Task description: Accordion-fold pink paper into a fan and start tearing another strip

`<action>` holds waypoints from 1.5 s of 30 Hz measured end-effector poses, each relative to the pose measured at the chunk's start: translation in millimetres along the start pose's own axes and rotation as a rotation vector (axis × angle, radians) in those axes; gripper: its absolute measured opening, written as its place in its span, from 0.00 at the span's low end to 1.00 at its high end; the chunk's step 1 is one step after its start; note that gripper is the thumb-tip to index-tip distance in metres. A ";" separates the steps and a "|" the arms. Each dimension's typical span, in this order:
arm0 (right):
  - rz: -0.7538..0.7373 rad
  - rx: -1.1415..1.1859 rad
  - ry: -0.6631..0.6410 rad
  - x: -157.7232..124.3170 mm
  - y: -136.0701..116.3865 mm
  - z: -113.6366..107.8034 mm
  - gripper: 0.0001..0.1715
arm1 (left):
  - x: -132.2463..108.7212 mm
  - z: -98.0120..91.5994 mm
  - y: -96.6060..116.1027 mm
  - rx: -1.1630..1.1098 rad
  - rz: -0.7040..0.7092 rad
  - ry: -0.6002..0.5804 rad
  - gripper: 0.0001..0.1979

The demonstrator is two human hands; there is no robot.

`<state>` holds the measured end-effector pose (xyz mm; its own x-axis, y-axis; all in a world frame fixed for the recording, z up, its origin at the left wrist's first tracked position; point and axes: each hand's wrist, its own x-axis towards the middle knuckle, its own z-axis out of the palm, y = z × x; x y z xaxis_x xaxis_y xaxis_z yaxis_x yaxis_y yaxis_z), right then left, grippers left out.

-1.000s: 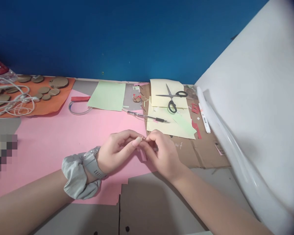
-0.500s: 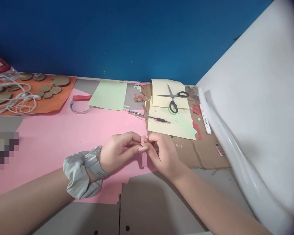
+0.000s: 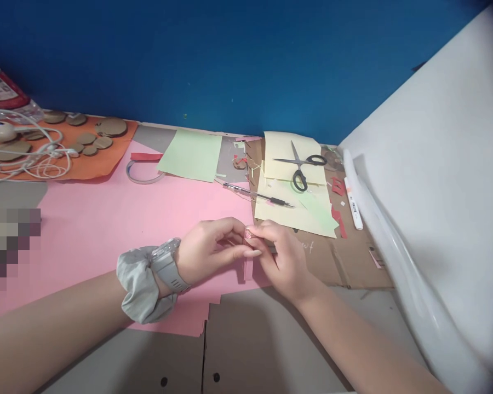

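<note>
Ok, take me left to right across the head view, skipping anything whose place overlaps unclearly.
Orange sheet → left hand → pink strip at the fingertips → right hand → white marker.

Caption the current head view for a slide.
Left hand and right hand pinch a pink paper strip, open scissors lying beyond.

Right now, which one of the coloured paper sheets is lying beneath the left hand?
The large pink sheet; the left hand is over it. The green sheet and yellow sheets lie farther away, the orange sheet far left.
</note>
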<state>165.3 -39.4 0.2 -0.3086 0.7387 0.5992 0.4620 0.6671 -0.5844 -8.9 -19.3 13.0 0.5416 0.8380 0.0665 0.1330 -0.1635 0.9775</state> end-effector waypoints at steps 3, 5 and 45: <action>0.037 -0.011 -0.016 -0.3 1.8 -1.5 0.13 | 2.0 -0.4 -0.7 0.005 -0.004 -0.014 0.11; 0.088 0.017 -0.049 0.6 2.8 -3.8 0.12 | 3.2 -1.2 -1.7 -0.002 -0.003 -0.033 0.10; 0.126 -0.003 -0.063 4.3 -15.5 -0.9 0.14 | 18.4 -23.5 -5.3 -0.841 -0.251 0.015 0.07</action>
<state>157.5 -46.7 12.4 -0.2995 0.8216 0.4851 0.5033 0.5680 -0.6512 -19.1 9.2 13.8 0.5670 0.8052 -0.1736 -0.4124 0.4599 0.7864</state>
